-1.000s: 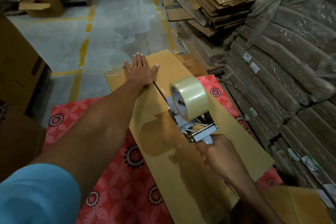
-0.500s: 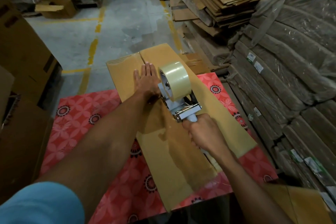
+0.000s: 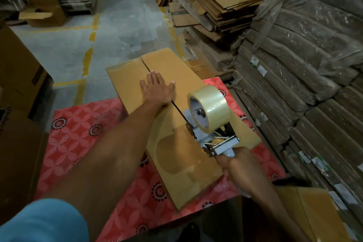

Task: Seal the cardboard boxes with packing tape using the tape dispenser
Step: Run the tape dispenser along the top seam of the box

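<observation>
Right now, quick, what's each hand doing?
Left hand: open, pressed flat on the cardboard box.
Right hand: closed around the tape dispenser handle.

1. Counter (image 3: 64, 163) fully covered by a red flower-print cloth (image 3: 88, 129).
2. One long cardboard box (image 3: 129, 76) lies flat on the cloth, set at a slant.
3. Its far end reaches past the cloth's far edge.
</observation>
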